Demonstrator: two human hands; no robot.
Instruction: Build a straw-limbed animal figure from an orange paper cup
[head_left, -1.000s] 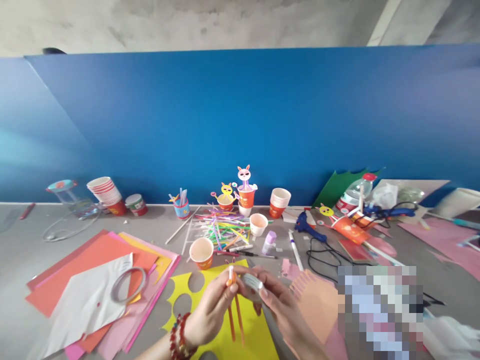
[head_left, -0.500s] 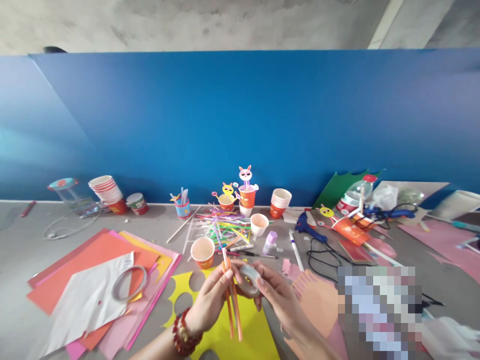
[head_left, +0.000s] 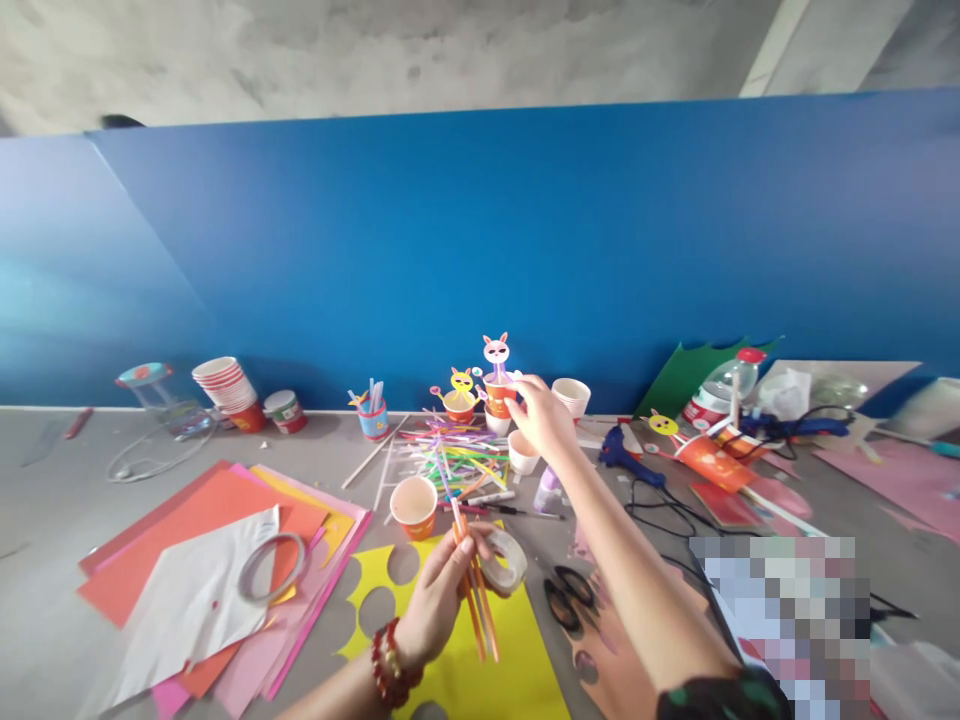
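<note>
A bunch of orange straws point(head_left: 480, 610) with a pale tip is pinched in my left hand point(head_left: 439, 585), which also holds a roll of clear tape point(head_left: 506, 562) on its right side. My right hand point(head_left: 544, 415) is stretched out to the back, its fingers closed at the right side of a red paper cup point(head_left: 498, 393). A pink paper rabbit point(head_left: 496, 352) on a stem stands in that cup, which rests on a white cup point(head_left: 496, 422). Left of it is a yellow paper figure point(head_left: 461, 383) in another cup. Part of the red cup is hidden by my fingers.
Colored straws point(head_left: 457, 455) lie piled in the middle, near an open cup point(head_left: 414, 505). Black scissors point(head_left: 570, 595) and yellow paper point(head_left: 480, 690) lie in front. At right are a blue glue gun point(head_left: 626, 455) with its cord and a tipped cup point(head_left: 712, 460). Paper sheets point(head_left: 195, 520) cover the left.
My right hand has let go of the tape roll and moved forward to the red cup. The tape stays with my left hand. The scissors have come into view.
</note>
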